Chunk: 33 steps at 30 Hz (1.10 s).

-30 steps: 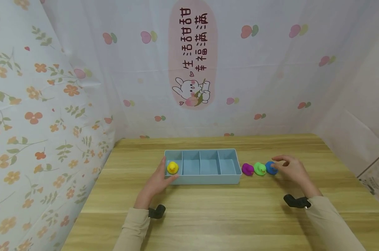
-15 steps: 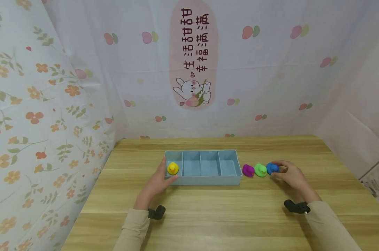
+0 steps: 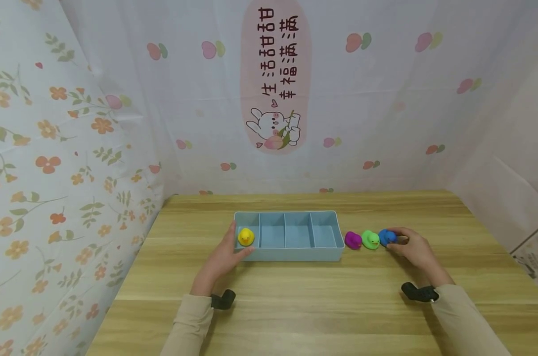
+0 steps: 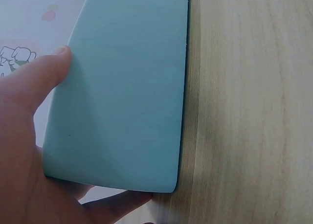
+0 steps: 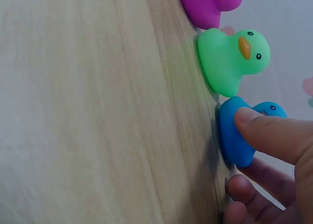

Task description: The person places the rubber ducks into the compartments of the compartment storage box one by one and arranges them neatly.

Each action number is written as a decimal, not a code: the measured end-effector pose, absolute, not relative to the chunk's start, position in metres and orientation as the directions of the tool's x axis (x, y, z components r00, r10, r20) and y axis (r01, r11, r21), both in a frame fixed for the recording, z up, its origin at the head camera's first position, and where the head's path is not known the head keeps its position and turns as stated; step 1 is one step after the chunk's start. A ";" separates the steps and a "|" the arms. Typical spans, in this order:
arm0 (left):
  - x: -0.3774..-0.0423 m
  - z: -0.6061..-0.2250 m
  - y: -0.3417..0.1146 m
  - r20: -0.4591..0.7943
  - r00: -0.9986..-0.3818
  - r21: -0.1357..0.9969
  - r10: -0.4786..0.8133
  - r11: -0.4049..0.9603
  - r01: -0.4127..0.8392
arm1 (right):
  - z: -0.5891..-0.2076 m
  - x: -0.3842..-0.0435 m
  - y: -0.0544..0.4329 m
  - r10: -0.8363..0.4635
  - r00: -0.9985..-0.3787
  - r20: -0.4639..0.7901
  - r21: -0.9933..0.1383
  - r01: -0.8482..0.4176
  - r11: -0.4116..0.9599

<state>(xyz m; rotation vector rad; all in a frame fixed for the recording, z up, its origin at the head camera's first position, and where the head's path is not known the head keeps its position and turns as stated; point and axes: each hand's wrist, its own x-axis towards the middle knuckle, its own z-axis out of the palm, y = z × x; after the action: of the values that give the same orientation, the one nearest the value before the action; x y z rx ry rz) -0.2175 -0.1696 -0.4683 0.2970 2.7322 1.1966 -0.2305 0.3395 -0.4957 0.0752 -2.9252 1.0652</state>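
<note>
Inside the tray [image 3: 291,254], only the head view shows the yellow duck [image 3: 246,237].

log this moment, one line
left hand: holds pale blue divided tray; right hand: pinches blue toy duck; yellow toy duck: inside tray; purple duck, green duck: outside

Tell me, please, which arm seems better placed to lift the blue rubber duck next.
Right, probably: the right grip pinches the blue rubber duck, while the left grip holds the rectangular blue plastic box.
</note>
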 end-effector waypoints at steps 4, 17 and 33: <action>-0.218 -0.469 -0.169 -0.050 -0.971 0.740 0.235 0.662 0.122 | -0.495 -0.229 0.339 -0.021 -0.999 0.036 -0.649 -0.040 0.760; -0.217 -0.467 -0.169 -0.050 -0.971 0.745 0.236 0.656 0.121 | -0.490 -0.223 0.339 -0.004 -0.998 0.066 -0.650 -0.046 0.759; -0.218 -0.468 -0.168 -0.058 -0.972 0.744 0.226 0.659 0.108 | -0.475 -0.222 0.336 0.004 -0.996 0.093 -0.644 -0.057 0.763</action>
<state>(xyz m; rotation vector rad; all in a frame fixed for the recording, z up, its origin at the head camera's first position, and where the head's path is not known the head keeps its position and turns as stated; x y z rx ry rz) -0.2180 -0.1679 -0.4679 0.2764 2.7269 1.2092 -0.2220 0.3363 -0.4748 0.0427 -2.8653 1.0517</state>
